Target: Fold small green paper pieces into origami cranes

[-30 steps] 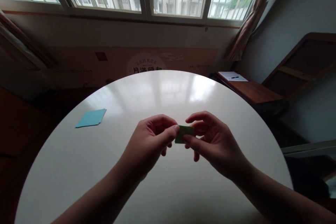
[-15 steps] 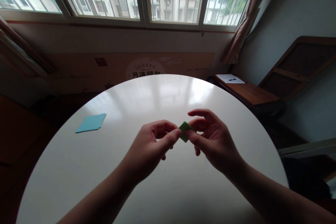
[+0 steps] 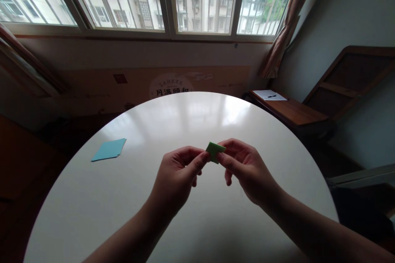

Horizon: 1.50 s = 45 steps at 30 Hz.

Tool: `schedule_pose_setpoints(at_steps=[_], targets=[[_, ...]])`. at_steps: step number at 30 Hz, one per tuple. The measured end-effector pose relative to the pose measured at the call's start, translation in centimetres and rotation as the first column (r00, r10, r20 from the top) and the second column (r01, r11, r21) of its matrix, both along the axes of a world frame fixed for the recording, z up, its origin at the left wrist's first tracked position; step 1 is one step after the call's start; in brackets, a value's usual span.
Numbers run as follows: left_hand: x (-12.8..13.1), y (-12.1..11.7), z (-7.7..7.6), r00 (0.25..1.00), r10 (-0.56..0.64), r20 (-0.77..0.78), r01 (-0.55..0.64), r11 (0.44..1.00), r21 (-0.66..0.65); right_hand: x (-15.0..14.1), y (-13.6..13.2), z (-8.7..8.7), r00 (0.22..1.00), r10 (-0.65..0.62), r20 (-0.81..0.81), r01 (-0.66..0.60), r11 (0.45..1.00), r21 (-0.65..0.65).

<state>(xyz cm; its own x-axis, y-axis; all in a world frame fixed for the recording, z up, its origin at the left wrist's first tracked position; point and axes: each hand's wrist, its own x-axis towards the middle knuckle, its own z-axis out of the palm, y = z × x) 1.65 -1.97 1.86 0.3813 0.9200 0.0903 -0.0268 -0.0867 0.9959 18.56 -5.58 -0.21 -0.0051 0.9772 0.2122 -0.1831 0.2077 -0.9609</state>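
Note:
Between my two hands, above the white table, is a small green folded paper point(image 3: 214, 151), roughly square and tilted. My left hand point(image 3: 182, 169) pinches its left corner between thumb and index finger. From the other side my right hand point(image 3: 243, 164) grips it, thumb on the near face and fingers behind. The fingers hide part of the paper's right and lower edges, so its folds are hard to make out. Off to the left lies a small stack of light blue paper sheets point(image 3: 109, 149), apart from both hands.
The round white table point(image 3: 123, 205) fills the space below my hands. Beyond its far right edge, a wooden side table point(image 3: 300, 111) bears a white paper point(image 3: 267, 95) with a black pen point(image 3: 272, 96) on it. A barred window point(image 3: 197, 0) is ahead.
The green paper has turned in my fingers, and its top corner now points more to the left. My right hand's raised index finger has come down onto the paper. The view has tipped slightly.

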Motion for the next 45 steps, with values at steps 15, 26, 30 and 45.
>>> schedule_pose_setpoints(at_steps=[15, 26, 30, 45], targets=[[0.3, -0.4, -0.5, 0.998, -0.002, -0.069, 0.012, 0.99, 0.141, -0.4, -0.3, 0.7, 0.981, -0.071, 0.178, 0.066, 0.997, 0.036], [0.0, -0.6, 0.2, 0.997, -0.005, -0.08, 0.019, 0.985, 0.169, -0.8, -0.6, 0.9, 0.957, -0.083, 0.276, 0.067, 0.996, 0.065], [-0.2, -0.4, 0.1, 0.995, -0.032, -0.097, 0.045, 0.989, 0.139, -0.6, -0.5, 0.9, 0.979, -0.045, 0.201, 0.04, 0.999, 0.029], [-0.3, 0.3, -0.2, 0.99, -0.108, -0.09, 0.114, 0.991, 0.066, -0.3, -0.4, 1.1, 0.979, -0.043, 0.2, 0.043, 0.999, 0.004]])
